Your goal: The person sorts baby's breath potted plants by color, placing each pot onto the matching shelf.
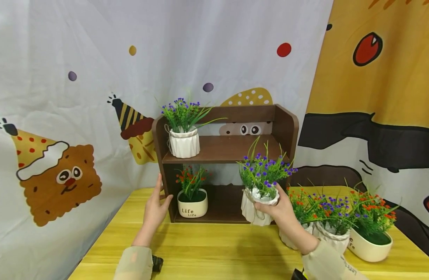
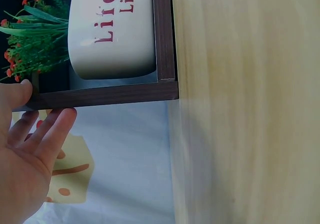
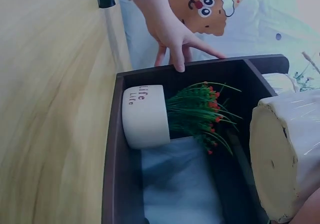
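My right hand grips the rim of a white pleated pot with purple flowers and grass blades. The pot is tilted, in front of the lower shelf's right part; its pale underside faces the right wrist camera. My left hand rests at the left side panel of a dark brown two-tier shelf. In the left wrist view, its thumb lies at the panel's inner side, its fairly straight fingers outside. A cream "Life" pot with red flowers stands on the lower tier's left.
Another white pleated pot with purple flowers stands at the upper tier's left. On the yellow wood-grain table, to the right, several potted plants cluster, including a cream pot with orange-red flowers. A cartoon-printed curtain hangs behind.
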